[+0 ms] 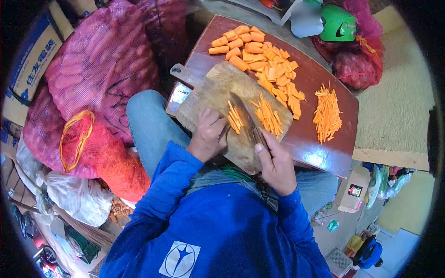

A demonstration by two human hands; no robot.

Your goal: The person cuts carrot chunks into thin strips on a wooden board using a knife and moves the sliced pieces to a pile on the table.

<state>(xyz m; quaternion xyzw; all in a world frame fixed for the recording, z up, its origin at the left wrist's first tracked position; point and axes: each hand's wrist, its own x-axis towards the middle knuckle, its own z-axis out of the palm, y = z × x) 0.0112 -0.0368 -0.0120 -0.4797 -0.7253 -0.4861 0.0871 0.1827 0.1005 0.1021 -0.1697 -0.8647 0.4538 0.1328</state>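
My right hand grips a kitchen knife by its handle, the blade lying across a worn wooden cutting board. My left hand is closed on the board, its curled fingers beside a small group of carrot strips; whatever is under those fingers is hidden. The blade stands between these strips and a second bunch of carrot strips on the board's right part. Beyond the board lie carrot slices and thick carrot chunks.
The red-brown table carries the board and a pile of carrot sticks at its right. Large pink mesh sacks crowd the left side, with a red mesh bag nearer. A green container stands beyond the table.
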